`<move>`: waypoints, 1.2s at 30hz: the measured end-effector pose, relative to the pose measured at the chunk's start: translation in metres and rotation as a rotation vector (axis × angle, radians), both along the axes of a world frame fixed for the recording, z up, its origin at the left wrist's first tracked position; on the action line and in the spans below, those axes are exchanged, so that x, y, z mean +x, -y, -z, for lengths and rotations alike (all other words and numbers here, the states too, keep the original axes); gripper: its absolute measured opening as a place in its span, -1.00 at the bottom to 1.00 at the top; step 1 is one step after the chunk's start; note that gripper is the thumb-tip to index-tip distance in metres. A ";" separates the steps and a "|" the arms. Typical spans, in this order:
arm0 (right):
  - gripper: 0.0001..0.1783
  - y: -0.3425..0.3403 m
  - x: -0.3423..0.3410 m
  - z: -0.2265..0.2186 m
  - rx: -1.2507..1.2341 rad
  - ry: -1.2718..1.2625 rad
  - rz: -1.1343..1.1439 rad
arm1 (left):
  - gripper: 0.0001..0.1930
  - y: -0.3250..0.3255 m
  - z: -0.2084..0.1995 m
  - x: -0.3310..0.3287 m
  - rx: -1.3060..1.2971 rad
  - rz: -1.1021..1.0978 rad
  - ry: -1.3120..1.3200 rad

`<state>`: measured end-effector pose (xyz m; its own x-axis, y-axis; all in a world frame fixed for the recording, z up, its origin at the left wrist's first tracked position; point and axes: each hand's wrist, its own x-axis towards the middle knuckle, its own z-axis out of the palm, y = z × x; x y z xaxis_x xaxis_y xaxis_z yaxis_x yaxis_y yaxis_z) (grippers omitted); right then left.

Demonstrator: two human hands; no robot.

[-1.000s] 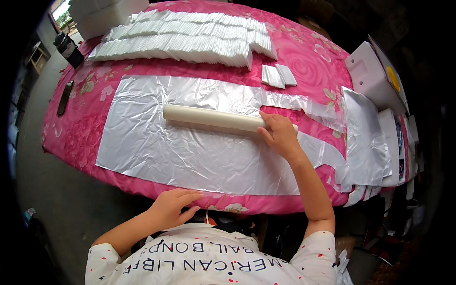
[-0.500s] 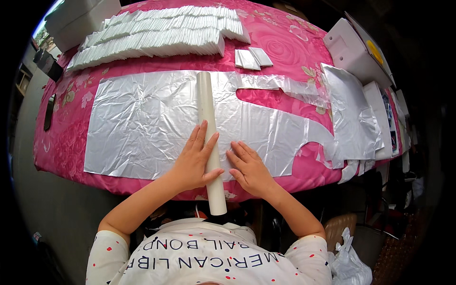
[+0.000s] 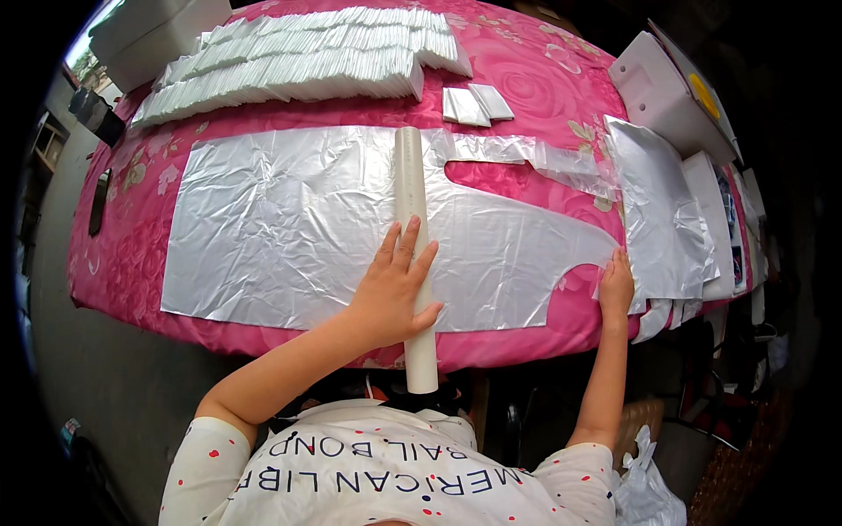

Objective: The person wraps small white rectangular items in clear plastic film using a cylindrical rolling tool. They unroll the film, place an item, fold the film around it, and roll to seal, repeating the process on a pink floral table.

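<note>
A thin silvery-white plastic apron (image 3: 272, 228) with cut-out curves lies spread and wrinkled on the tablecloth. Across its middle rests a long off-white pipe (image 3: 409, 175), its near end jutting past the table edge. My left hand (image 3: 390, 289) presses flat on the pipe, fingers spread, thumb over its near part. At the apron's narrow right end, beside the curved notch, my right hand (image 3: 616, 285) has its fingers drawn together on the plastic; the fingertips' exact hold is partly hidden.
Rows of folded white plastic packets (image 3: 289, 70) fill the far left, with a few loose packets (image 3: 478, 105) nearby. More plastic sheets (image 3: 662, 210) lie at the right, by a white foam box (image 3: 671, 96). A phone (image 3: 100, 203) and dark cup (image 3: 96, 116) are at the left.
My right hand has moved from beside the pipe to the apron's right end. My left hand and the pipe have shifted right across the sheet. The near right edge now lies flatter.
</note>
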<state>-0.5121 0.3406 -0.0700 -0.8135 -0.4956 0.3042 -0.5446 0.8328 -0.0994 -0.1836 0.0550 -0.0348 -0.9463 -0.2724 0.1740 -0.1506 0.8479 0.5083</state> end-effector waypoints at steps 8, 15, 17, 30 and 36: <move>-0.88 0.034 0.043 -0.054 -0.127 -0.218 -0.140 | -0.25 -0.009 -0.008 0.001 -0.008 0.025 0.028; -0.86 0.117 0.178 -0.098 -0.481 0.507 -0.458 | -0.39 -0.017 -0.027 0.005 0.612 0.149 -0.226; -0.80 0.137 0.216 -0.105 -0.493 0.786 -0.600 | -0.44 -0.015 -0.033 0.005 1.211 0.030 -0.104; -0.55 0.113 0.268 -0.093 -0.090 0.668 -0.607 | -0.56 0.203 -0.028 0.165 0.854 -0.611 0.231; -0.42 0.111 0.290 -0.069 0.015 1.121 -0.435 | -0.59 0.207 -0.045 0.172 -0.468 -0.499 0.069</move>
